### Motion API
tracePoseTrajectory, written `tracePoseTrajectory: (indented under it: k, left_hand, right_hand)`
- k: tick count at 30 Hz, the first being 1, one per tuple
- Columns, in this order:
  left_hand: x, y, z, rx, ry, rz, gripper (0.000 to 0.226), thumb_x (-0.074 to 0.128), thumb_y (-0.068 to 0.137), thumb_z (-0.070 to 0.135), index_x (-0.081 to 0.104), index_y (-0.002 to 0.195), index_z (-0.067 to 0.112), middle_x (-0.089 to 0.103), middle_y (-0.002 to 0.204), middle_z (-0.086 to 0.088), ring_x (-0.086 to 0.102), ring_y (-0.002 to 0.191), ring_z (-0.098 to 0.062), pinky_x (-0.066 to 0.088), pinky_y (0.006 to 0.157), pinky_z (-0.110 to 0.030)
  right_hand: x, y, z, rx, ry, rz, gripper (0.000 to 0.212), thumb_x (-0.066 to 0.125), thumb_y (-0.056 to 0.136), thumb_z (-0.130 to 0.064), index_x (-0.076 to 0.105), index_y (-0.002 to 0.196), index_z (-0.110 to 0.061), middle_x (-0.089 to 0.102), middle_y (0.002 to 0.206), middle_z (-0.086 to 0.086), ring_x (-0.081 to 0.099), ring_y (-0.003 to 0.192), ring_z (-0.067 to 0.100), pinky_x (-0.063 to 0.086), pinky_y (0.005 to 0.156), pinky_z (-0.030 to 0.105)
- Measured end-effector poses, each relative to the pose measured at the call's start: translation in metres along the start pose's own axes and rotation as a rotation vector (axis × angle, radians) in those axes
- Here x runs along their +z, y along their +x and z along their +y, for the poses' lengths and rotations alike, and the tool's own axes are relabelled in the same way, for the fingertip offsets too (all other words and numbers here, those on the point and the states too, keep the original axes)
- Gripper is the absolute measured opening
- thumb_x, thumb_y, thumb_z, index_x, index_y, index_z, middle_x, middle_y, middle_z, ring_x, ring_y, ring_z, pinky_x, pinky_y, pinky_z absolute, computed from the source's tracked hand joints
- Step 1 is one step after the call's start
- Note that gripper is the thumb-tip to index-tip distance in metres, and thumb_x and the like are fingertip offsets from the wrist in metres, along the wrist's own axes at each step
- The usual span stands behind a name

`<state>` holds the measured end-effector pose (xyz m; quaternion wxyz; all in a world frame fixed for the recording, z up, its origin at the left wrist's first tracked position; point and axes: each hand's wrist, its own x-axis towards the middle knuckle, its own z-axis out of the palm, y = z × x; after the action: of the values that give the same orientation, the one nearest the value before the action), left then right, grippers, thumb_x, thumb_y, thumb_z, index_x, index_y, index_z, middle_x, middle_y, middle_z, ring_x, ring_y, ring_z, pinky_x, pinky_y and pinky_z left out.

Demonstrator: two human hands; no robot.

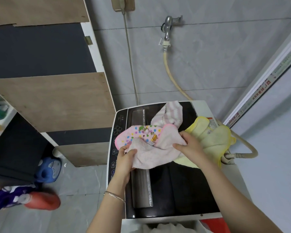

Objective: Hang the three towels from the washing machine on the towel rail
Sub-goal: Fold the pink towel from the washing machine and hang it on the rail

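Head camera looks down on the top of a washing machine [175, 190], and the job looks to be right at its start. No towel is hung up yet, and I cannot see the towel rail anywhere. All three towels are on the shut lid.

The left hand [124, 158] grips the left end of the pink towel [151, 148], the one with the coloured dots, with its fingers curled round the cloth. Behind that towel lies the striped towel [170, 115], pale pink and white, and no hand is on it. The right hand [190, 145] pinches the other end of the pink towel. Just past that hand sits the yellow towel [212, 140], all crumpled, hanging a bit over the right edge of the machine. I think the pink one is being picked up first. All three need to be carried to the rail.

The lid is dark and shiny, with a row of buttons down its left side. On the far left stands a cupboard [57, 98] made of wood and dark panels. On the grey floor below it are a blue bottle [49, 169] and a red bottle [44, 200]. On the grey wall behind the machine, a cord [129, 64] runs down from a plug. Next comes a tap [168, 27] with a yellowish hose [171, 73] going down to the machine. On the far right is a white door frame [267, 84].
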<state>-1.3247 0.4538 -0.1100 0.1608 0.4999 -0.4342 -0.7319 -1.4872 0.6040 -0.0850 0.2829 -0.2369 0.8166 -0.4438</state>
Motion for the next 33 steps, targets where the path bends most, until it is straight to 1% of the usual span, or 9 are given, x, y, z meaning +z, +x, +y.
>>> tracePoseTrajectory:
  k: [5, 7, 10, 15, 18, 21, 23, 29, 33]
  left_hand:
    - [-0.023, -0.007, -0.015, 0.038, 0.086, 0.059, 0.016, 0.052, 0.084, 0.001, 0.052, 0.089, 0.016, 0.059, 0.095, -0.007, 0.056, 0.077, -0.019, 0.046, 0.061, -0.029]
    - [-0.029, -0.011, -0.018, 0.075, 0.121, 0.069, 0.023, 0.049, 0.084, -0.003, 0.052, 0.097, 0.015, 0.058, 0.093, -0.001, 0.054, 0.078, -0.015, 0.045, 0.061, -0.026]
    - [-0.036, -0.014, -0.021, 0.122, 0.151, 0.059, 0.037, 0.044, 0.084, -0.008, 0.052, 0.108, 0.019, 0.056, 0.096, 0.007, 0.054, 0.083, -0.012, 0.046, 0.067, -0.023]
    - [-0.05, -0.02, -0.027, 0.101, 0.253, 0.0, 0.045, 0.04, 0.081, -0.012, 0.055, 0.108, 0.021, 0.056, 0.095, 0.006, 0.052, 0.077, -0.01, 0.042, 0.06, -0.021]
    - [-0.058, -0.024, -0.029, 0.079, 0.294, 0.001, 0.039, 0.044, 0.078, -0.011, 0.055, 0.105, 0.014, 0.055, 0.088, 0.001, 0.048, 0.07, -0.01, 0.035, 0.055, -0.021]
    - [-0.062, -0.024, -0.028, -0.051, 0.185, 0.024, 0.029, 0.065, 0.074, 0.008, 0.048, 0.097, 0.013, 0.054, 0.084, -0.001, 0.05, 0.069, -0.014, 0.037, 0.055, -0.025]
    - [-0.062, -0.023, -0.027, -0.095, 0.159, 0.024, 0.034, 0.069, 0.077, 0.014, 0.045, 0.101, 0.012, 0.055, 0.089, -0.002, 0.054, 0.074, -0.016, 0.043, 0.058, -0.027]
    - [-0.067, -0.017, -0.024, 0.03, 0.173, 0.088, 0.037, 0.048, 0.087, -0.004, 0.042, 0.118, 0.015, 0.05, 0.115, -0.01, 0.055, 0.106, -0.032, 0.049, 0.094, -0.045]
    - [-0.076, -0.013, -0.027, 0.126, 0.249, 0.143, 0.038, 0.03, 0.083, -0.013, 0.048, 0.106, 0.012, 0.051, 0.108, -0.009, 0.053, 0.095, -0.027, 0.048, 0.077, -0.034]
  right_hand:
    - [0.009, -0.013, 0.007, 0.046, 0.028, -0.108, 0.018, 0.066, 0.083, -0.014, 0.058, 0.097, -0.022, 0.062, 0.089, -0.005, 0.057, 0.084, 0.012, 0.044, 0.071, 0.025]
    - [0.015, -0.018, 0.009, 0.071, -0.02, -0.136, 0.01, 0.063, 0.085, -0.019, 0.054, 0.08, -0.021, 0.054, 0.075, -0.005, 0.051, 0.071, 0.01, 0.037, 0.062, 0.024]
    - [0.024, -0.026, 0.011, 0.072, -0.087, -0.088, 0.034, 0.061, 0.086, -0.02, 0.037, 0.063, -0.017, 0.033, 0.061, -0.005, 0.033, 0.058, 0.01, 0.024, 0.055, 0.025]
    - [0.036, -0.037, 0.003, -0.014, 0.004, -0.049, 0.026, 0.061, 0.087, -0.012, 0.047, 0.072, -0.029, 0.043, 0.066, -0.013, 0.042, 0.062, 0.004, 0.036, 0.053, 0.01]
    - [0.045, -0.036, 0.001, 0.024, 0.012, -0.075, 0.033, 0.056, 0.09, -0.014, 0.04, 0.075, -0.039, 0.044, 0.074, -0.017, 0.043, 0.069, 0.0, 0.032, 0.057, 0.015]
    - [0.055, -0.036, 0.004, 0.034, -0.114, -0.057, 0.026, 0.048, 0.094, -0.017, 0.042, 0.076, -0.035, 0.044, 0.075, -0.013, 0.045, 0.074, 0.008, 0.027, 0.055, 0.017]
    - [0.059, -0.036, 0.007, 0.046, -0.161, 0.004, 0.011, 0.046, 0.095, -0.017, 0.057, 0.098, -0.019, 0.052, 0.086, -0.005, 0.048, 0.082, 0.015, 0.031, 0.056, 0.017]
    - [0.065, -0.035, 0.014, 0.118, -0.292, 0.157, 0.028, 0.048, 0.094, -0.018, 0.056, 0.116, -0.003, 0.058, 0.11, 0.015, 0.053, 0.096, 0.028, 0.031, 0.075, 0.025]
    - [0.071, -0.031, 0.015, 0.141, -0.403, 0.185, 0.031, 0.052, 0.092, -0.021, 0.056, 0.117, -0.003, 0.053, 0.117, 0.018, 0.052, 0.102, 0.031, 0.034, 0.077, 0.028]
